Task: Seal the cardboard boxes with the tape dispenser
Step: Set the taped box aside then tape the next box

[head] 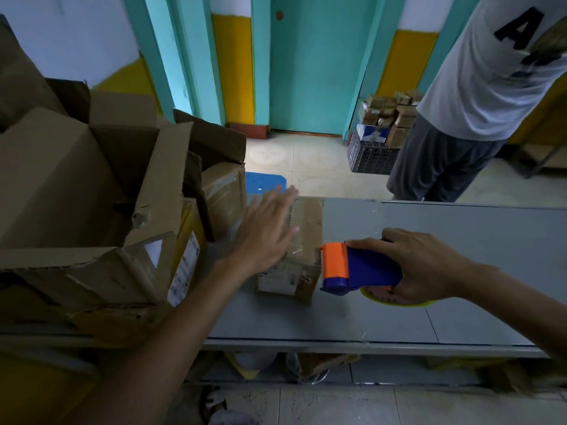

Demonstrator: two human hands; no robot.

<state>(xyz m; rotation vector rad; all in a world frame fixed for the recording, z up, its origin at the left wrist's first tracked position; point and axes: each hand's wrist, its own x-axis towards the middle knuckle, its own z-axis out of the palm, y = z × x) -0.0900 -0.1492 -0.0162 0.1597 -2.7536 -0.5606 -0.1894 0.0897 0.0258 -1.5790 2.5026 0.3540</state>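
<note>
Several big cardboard cartons [76, 185] are heaped at the far left of the surface [460, 240], flaps open, w/ a taped carton [224, 191] wedged behind them.

Next, your L hand [264, 228]: flat, fingers straight and a bit spread, holding nothing, laid over the left part of the small cardboard box [297, 271]. The fingertips are blurred, so can't say if it presses or just hovers. The box sits mid-surface, close to the cartons, long axis running away from you. Clear tape glints on its top and a label shows on the near face.

Just right of it, almost at its near right corner, is the tape dispenser [359, 268]: blue body, orange toothed head pointing left at the box. Your R hand [423, 265] grips it, fingers curled over the top. The yellow tape roll [399, 302] peeks out under the hand.

So the box lies left of the R hand, facing the blade end, and the L hand is the nearer one, placed to steady it. The next pass prob. needs the head up on the lid and drawn along the long axis, i.e. turned approx a quarter first.

Far right, beyond the surface, a black crate [371, 157] of small boxes sits on the floor, w/ another person [478, 87] standing beside it.
</note>
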